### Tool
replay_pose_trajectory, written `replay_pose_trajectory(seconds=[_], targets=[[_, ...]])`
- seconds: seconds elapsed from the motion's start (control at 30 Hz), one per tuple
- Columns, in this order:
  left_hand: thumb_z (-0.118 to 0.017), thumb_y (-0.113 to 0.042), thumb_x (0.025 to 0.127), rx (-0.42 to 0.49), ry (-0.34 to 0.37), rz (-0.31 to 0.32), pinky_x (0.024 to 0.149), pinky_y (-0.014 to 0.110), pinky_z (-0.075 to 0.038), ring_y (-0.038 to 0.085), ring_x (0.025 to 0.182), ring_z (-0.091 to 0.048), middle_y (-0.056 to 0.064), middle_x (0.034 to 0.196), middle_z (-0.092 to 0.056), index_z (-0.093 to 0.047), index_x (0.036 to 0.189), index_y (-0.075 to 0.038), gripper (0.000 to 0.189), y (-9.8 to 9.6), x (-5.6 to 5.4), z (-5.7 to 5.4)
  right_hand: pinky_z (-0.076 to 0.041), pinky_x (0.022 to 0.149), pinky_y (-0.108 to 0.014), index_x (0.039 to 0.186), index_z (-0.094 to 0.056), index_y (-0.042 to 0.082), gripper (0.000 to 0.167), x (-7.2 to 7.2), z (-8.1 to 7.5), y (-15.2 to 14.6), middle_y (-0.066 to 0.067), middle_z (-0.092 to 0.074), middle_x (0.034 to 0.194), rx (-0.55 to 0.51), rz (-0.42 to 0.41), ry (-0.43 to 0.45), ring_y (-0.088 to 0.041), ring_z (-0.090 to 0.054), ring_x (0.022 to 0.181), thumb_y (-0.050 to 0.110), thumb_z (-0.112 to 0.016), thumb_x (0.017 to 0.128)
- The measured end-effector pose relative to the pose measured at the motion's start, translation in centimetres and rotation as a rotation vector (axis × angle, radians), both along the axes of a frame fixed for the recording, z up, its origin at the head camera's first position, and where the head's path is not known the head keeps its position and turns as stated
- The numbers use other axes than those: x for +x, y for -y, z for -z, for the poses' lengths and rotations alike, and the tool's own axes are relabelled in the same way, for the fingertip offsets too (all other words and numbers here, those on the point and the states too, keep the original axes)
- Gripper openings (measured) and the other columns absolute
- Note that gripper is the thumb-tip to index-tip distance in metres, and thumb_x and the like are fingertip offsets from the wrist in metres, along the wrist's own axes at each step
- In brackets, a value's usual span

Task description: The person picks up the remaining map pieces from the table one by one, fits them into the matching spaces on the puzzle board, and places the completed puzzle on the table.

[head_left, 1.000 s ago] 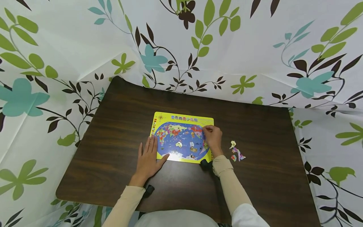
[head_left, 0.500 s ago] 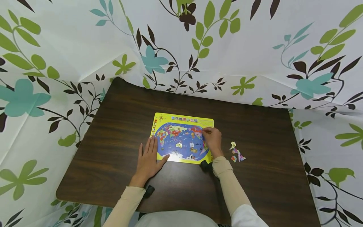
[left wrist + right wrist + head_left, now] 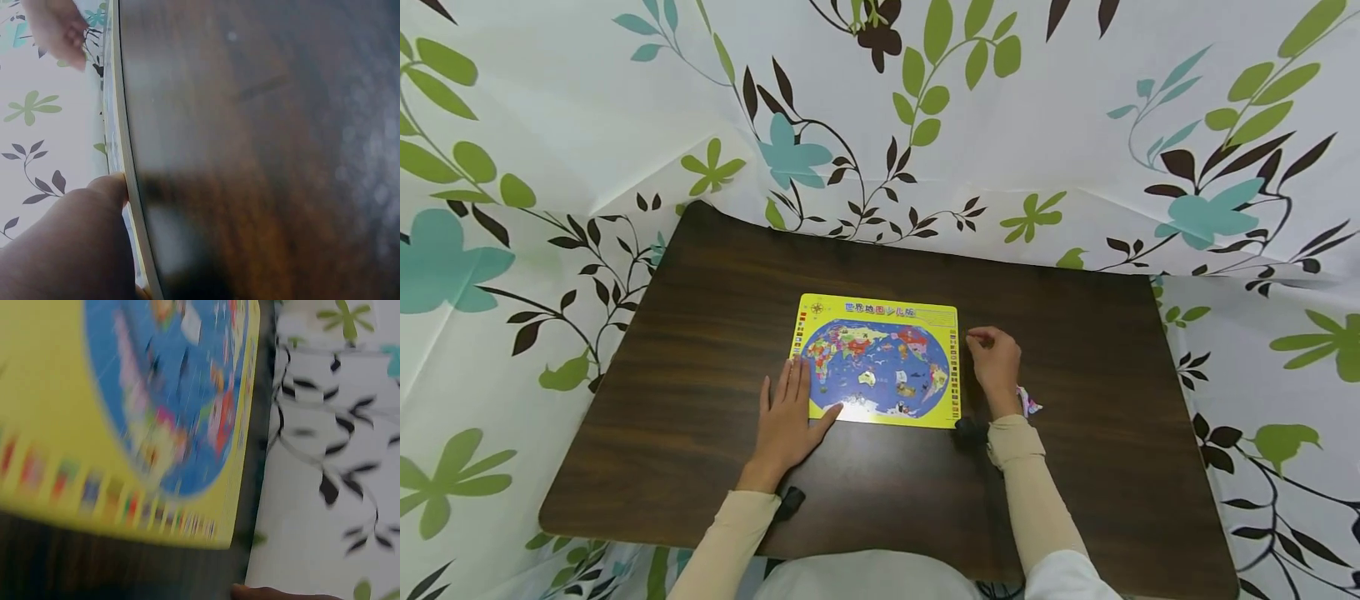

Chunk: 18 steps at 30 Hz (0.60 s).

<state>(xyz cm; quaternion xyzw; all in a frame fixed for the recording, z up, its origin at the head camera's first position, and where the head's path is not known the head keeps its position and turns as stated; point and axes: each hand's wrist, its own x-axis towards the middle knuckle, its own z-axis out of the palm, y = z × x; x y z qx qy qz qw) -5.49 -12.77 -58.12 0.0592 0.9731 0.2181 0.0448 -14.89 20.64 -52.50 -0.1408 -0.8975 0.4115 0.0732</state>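
Observation:
A yellow-framed world map puzzle board point(image 3: 880, 305) with a blue oval sea lies flat on the dark wooden table point(image 3: 715, 275). My left hand point(image 3: 784, 425) rests on its lower left corner, fingers straight and thumb spread along the near edge. In the left wrist view the thumb point(image 3: 75, 234) lies over the board's edge. Just off the board's right side is my right hand point(image 3: 996, 367), above the table with its fingers loosely bent and nothing seen in them. Beyond its wrist a few colourful puzzle pieces point(image 3: 1028, 402) show, partly covered by the hand and forearm.
A white cloth point(image 3: 970, 192) printed with leaves and flowers hangs behind the table and along both sides. Small dark wrist cameras sit under each wrist, the right one point(image 3: 970, 433) close to the board's lower right corner.
My right hand has left the map's upper right part and moved right, off the board, covering some loose pieces. The left hand stays on the board. The head view has shifted slightly.

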Motion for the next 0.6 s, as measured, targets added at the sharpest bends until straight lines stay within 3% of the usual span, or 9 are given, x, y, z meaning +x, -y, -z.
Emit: replay_pose_trajectory(seconds=[0.13,0.33,0.6], targets=[[-0.054,-0.065,0.098,0.007,-0.003,0.003,0.124,0.061,0.005,0.033,0.16,-0.003,0.017,0.173,-0.01,-0.012,0.166,-0.003,0.1,0.2,0.0,0.0,-0.049,0.08,-0.046,0.113,-0.076,-0.002,0.019,1.2,0.2,-2.8,-0.02,-0.073,0.103,0.038,0.063,0.027,-0.035,-0.064,0.089,0.008,-0.068,0.099],[-0.057,-0.063,0.098,0.035,-0.056,0.001,0.123,0.063,0.001,0.035,0.159,-0.009,0.019,0.171,-0.014,-0.016,0.165,-0.002,0.1,0.3,0.1,0.1,-0.054,0.082,-0.055,0.116,-0.073,-0.005,0.03,3.2,1.0,-5.8,-0.023,-0.073,0.105,0.095,0.151,0.127,-0.041,-0.07,0.088,0.018,-0.071,0.098],[-0.055,-0.065,0.098,0.012,-0.007,0.004,0.124,0.061,0.005,0.033,0.16,-0.005,0.016,0.173,-0.01,-0.012,0.166,-0.004,0.101,0.1,-0.1,0.2,-0.052,0.087,-0.057,0.113,-0.073,-0.005,0.034,4.2,1.3,-6.8,-0.024,-0.073,0.105,0.121,0.171,0.181,-0.043,-0.069,0.096,0.025,-0.073,0.096]])
